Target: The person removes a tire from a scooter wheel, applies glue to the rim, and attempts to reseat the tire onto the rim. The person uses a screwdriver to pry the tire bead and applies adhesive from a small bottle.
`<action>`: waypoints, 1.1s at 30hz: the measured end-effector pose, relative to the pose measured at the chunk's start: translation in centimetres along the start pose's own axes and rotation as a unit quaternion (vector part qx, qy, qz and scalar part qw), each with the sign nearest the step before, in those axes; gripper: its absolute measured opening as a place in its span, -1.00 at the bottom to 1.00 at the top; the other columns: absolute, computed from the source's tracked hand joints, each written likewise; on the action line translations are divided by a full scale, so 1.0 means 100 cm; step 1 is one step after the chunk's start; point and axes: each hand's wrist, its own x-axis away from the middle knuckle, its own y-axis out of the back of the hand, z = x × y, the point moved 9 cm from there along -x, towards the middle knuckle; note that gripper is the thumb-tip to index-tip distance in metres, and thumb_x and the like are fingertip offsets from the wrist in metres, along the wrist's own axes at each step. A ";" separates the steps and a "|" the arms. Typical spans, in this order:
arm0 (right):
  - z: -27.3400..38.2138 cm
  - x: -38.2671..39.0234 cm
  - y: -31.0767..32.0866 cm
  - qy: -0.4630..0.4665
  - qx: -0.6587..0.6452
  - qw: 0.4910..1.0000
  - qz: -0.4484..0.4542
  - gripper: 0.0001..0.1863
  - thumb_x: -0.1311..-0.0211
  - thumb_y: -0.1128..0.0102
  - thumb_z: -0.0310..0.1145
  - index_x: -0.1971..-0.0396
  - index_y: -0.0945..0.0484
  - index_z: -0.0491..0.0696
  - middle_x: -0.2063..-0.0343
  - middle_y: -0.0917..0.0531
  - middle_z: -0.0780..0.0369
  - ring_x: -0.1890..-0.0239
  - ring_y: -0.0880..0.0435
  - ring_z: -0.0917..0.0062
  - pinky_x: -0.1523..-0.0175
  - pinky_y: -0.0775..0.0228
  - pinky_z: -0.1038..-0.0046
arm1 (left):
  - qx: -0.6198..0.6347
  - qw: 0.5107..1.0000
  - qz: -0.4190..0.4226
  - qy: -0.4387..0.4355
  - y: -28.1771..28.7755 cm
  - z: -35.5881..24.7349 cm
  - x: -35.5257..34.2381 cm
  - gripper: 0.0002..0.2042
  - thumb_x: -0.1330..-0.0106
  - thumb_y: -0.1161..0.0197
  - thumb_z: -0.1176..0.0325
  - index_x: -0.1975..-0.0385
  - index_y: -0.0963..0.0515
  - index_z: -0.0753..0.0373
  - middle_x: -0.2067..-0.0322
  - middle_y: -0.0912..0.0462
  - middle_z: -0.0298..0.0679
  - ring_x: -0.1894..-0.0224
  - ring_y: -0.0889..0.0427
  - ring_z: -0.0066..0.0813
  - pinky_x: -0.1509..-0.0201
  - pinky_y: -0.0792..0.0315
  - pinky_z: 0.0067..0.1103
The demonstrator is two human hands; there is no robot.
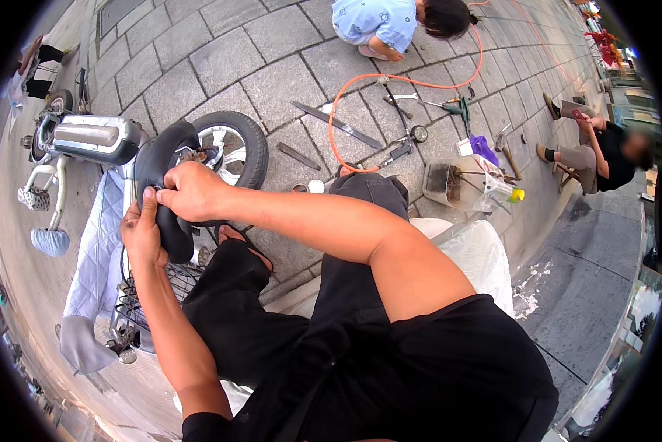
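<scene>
A soft, thick black loop, which looks like an inner tube (155,156), bends beside the electric scooter at the left. My left hand (144,230) is closed on its near left side, the thumb pressed flat along it. From the right, my right hand (197,193) grips the same stretch with curled fingers, its tip meeting the left thumb. Whatever lies under the fingertips is hidden. Just behind sits the scooter's wheel (254,151), a black tyre on a white spoked rim, partly covered by the tube and my right hand.
An orange hose (334,121) curls over the paving. Nearby lie a long flat metal bar (338,125), a pump-like tool with gauge (418,133), a hammer (511,162) and a clear plastic container (438,184). A child (379,26) crouches ahead; another person (604,147) sits right.
</scene>
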 end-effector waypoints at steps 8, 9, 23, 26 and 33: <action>0.014 -0.010 0.001 0.124 0.060 0.990 0.008 -0.60 -0.37 -0.23 -0.15 0.42 -0.65 -0.24 0.32 -0.70 -0.08 0.16 -0.72 -0.03 -0.01 -0.55 0.04 | 0.028 0.999 -0.035 0.022 0.001 0.009 -0.011 -0.70 -0.57 -0.35 0.21 0.06 -0.64 0.39 0.20 -0.78 -0.17 0.27 -0.76 -0.48 0.22 -0.65 -0.56; 0.014 -0.009 -0.004 0.110 0.089 0.989 0.044 -0.60 -0.38 -0.16 -0.16 0.43 -0.65 -0.23 0.27 -0.67 -0.10 0.11 -0.68 -0.09 -0.09 -0.52 0.00 | 0.029 0.999 -0.031 0.019 0.000 0.012 -0.010 -0.70 -0.57 -0.34 0.20 0.06 -0.63 0.39 0.19 -0.78 -0.16 0.27 -0.77 -0.47 0.21 -0.65 -0.55; -0.006 -0.010 0.013 -0.034 -0.005 0.999 0.018 -0.54 -0.32 -0.22 -0.10 0.38 -0.74 -0.28 0.41 -0.76 -0.13 0.27 -0.81 0.03 0.07 -0.62 0.10 | 0.072 0.997 0.018 0.011 -0.024 0.009 -0.011 -0.62 -0.49 -0.43 0.04 0.17 -0.65 0.31 0.25 -0.75 -0.23 0.28 -0.72 -0.51 0.22 -0.62 -0.54; -0.005 -0.006 0.013 -0.066 -0.026 0.997 0.028 -0.56 -0.31 -0.28 -0.11 0.36 -0.75 -0.28 0.45 -0.78 -0.06 0.33 -0.82 0.21 0.13 -0.62 0.22 | 0.026 1.000 -0.006 0.003 -0.022 0.003 0.001 -0.52 -0.37 -0.51 -0.07 0.22 -0.64 0.31 0.29 -0.74 -0.23 0.32 -0.71 -0.52 0.25 -0.61 -0.55; -0.038 0.001 -0.008 -0.164 -0.193 0.967 -0.015 -0.67 -0.23 -0.53 -0.27 0.52 -0.68 -0.23 0.56 -0.71 0.13 0.54 -0.69 0.46 0.43 -0.50 0.30 | -0.057 0.996 -0.057 0.042 -0.012 0.010 0.015 -0.43 -0.34 -0.52 -0.14 0.22 -0.62 0.38 0.42 -0.73 -0.12 0.48 -0.71 -0.37 0.36 -0.63 -0.45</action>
